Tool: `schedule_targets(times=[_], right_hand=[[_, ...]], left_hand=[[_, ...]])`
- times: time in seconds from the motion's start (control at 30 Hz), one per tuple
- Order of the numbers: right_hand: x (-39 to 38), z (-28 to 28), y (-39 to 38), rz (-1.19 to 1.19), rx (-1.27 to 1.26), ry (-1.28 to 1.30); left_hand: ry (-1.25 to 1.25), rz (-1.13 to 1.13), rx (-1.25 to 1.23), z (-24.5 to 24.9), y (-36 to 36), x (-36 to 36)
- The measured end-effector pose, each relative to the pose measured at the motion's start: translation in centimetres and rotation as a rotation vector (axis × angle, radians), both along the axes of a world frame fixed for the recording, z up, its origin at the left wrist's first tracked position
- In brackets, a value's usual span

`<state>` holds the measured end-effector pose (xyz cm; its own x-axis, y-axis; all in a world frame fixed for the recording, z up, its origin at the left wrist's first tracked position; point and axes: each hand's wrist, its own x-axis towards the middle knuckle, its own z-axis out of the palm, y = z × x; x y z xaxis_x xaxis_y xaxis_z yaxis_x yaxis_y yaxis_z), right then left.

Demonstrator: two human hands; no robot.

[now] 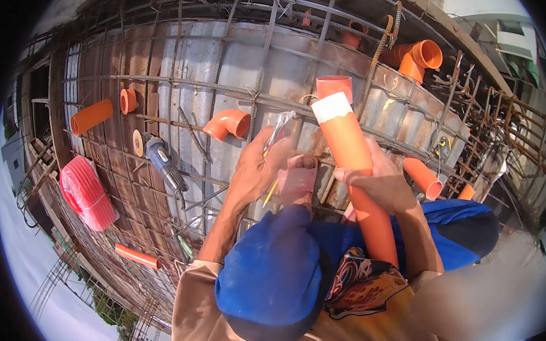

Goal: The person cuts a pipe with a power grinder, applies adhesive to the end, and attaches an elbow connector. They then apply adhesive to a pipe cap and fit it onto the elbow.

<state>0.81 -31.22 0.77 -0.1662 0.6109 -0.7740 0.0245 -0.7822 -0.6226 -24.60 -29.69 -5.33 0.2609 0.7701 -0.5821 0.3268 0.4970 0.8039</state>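
Observation:
My right hand is wrapped round a long orange pipe. A white coating covers the pipe's upper end, which sits close to an upright reddish-orange socket. To the left of the pipe, my left hand is closed on a crumpled silvery tube. Below that hand is a yellow stick, and beside it lies a pinkish fitting. An orange elbow rests on the rebar and sheeting left of my left hand.
Rebar crosses over corrugated metal sheets. An angle grinder, a pink wrapped hose coil and a short orange pipe lie left. An orange branch fitting is upper right; a pipe piece lies right.

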Motion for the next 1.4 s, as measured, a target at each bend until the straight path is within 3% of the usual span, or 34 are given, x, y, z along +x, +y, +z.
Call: schedule_targets(times=[0.17,0.3,0.7,0.8,0.9,1.07,1.27,1.4], right_hand=[[-0.4,0.4,-0.5,-0.084,-0.026,0.065],[-0.3,0.0,-0.3,0.112,0.034,-0.161],[-0.3,-1.6,-1.1,0.180,0.003,-0.246],[-0.5,-1.5,-0.9,0.195,-0.005,-0.259],[-1.0,0.6,-0.2,0.000,-0.098,-0.013],[-1.2,1.3,-0.3,-0.150,-0.169,0.186],[-0.9,0.1,-0.9,0.053,-0.013,-0.011],[-1.0,-0.3,-1.4,0.033,0.057,-0.002]], left_hand=[[0.039,0.041,0.036,1.1,-0.2,0.7],[0.056,0.128,0.034,0.7,-0.6,1.4],[0.085,0.197,-0.025,2.4,-0.6,2.3],[0.152,0.130,0.066,2.3,-0.5,2.4],[0.233,0.008,0.168,2.1,-0.3,2.2],[-0.168,0.077,-0.112,4.1,1.2,2.2],[-0.111,-0.024,-0.202,6.2,3.7,2.2],[-0.157,0.020,-0.178,5.5,3.5,2.3]])
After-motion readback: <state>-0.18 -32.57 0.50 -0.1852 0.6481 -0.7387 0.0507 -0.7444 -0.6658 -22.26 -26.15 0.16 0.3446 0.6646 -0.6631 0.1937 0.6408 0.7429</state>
